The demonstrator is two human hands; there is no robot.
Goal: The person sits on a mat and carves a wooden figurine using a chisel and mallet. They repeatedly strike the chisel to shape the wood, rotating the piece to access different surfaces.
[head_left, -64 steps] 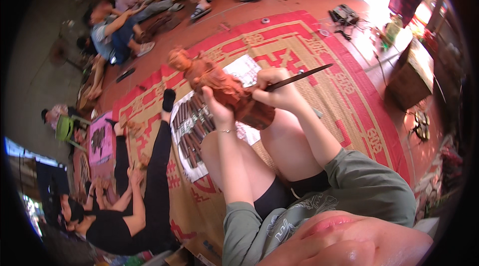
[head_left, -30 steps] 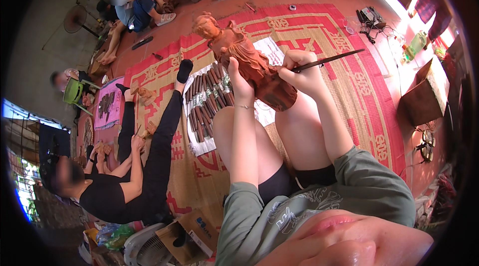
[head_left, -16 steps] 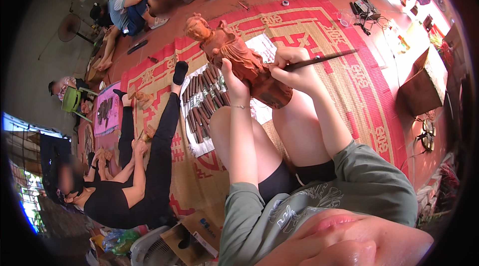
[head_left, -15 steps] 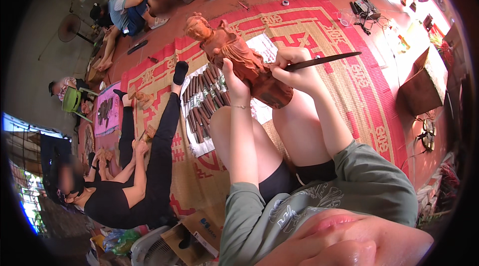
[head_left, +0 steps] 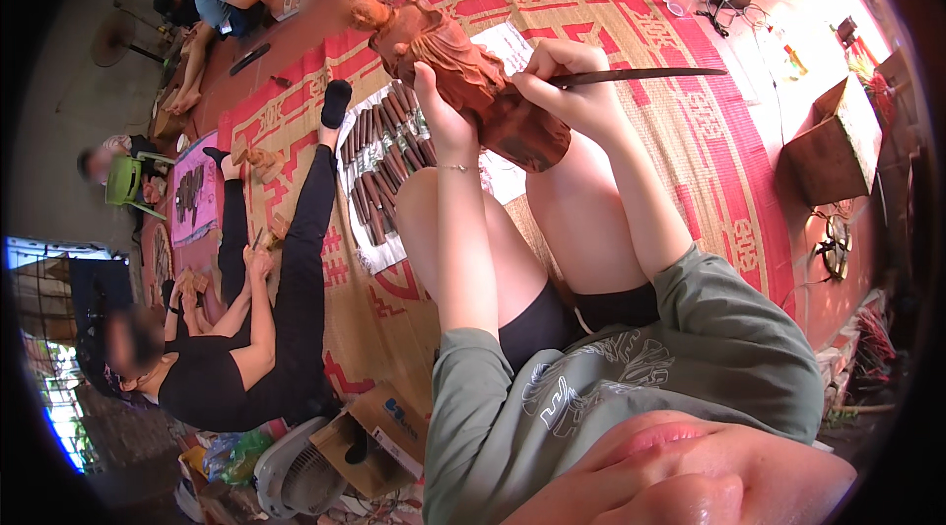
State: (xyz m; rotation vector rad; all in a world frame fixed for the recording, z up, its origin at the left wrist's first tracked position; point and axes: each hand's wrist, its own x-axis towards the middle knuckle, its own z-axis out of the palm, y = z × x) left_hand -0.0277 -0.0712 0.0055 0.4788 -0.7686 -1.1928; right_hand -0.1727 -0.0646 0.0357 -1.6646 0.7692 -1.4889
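Note:
A reddish-brown carved wooden statue of a robed figure leans over my lap, its head toward the upper left and its block base near my knees. My left hand is wrapped around its left side and back, thumb up along the robe. With closed fingers, my right hand grips a slim, dark carving tool, whose tapered end points out to the right. The tool's working tip is hidden behind the fingers, which rest at the statue's lower robe. I cannot make out whether the tip touches the wood.
Several brown-handled chisels lie in rows on a white cloth beyond my left knee. At left, another person sits working on a small wood piece. A patterned mat covers the floor. A box stands right, a cardboard box lower left.
The whole view has shifted, so the scene sits higher and slightly left. The tool in my right hand now lies at a flatter angle. My left hand keeps its hold on the statue.

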